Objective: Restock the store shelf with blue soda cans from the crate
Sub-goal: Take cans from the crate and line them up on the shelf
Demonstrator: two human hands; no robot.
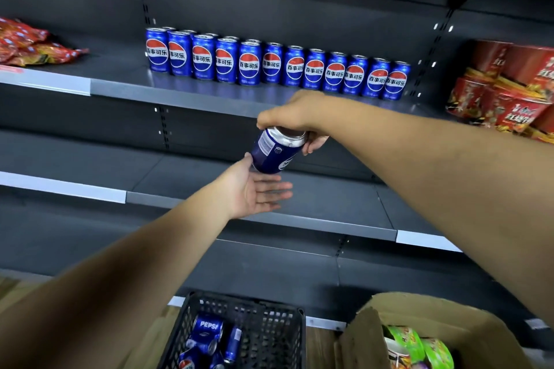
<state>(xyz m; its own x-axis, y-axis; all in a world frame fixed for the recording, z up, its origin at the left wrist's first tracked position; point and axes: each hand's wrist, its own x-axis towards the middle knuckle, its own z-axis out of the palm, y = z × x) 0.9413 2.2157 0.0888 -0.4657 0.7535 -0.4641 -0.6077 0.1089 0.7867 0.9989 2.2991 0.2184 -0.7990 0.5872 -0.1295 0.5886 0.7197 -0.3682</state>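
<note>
blue pepsi cans [277, 67] already stand upright along the back of the upper grey shelf [192, 99], labels facing out, with a partial second rank behind the left end, so a good share of the restocking looks done. what is left, as far as this view shows: a few loose cans [207, 335] lie on their sides in the black plastic crate [269, 335] at the bottom, and the front strip of that shelf is bare, as are the shelves below it. one more can [274, 153] is in the air between crate and shelf, tilted, its silver top toward the camera. the right hand [295, 117] holds it from above, fingers curled over the rim and thumb on the near side. the left hand [257, 189] lies palm-up just under the can with fingers straight and relaxed, its thumb touching the lower side of the can; it supports rather than grips. both forearms reach forward and up. red snack bags [30, 43] sit far left, red noodle cups [506, 90] far right, and a cardboard box [425, 335] stands beside the crate.
</note>
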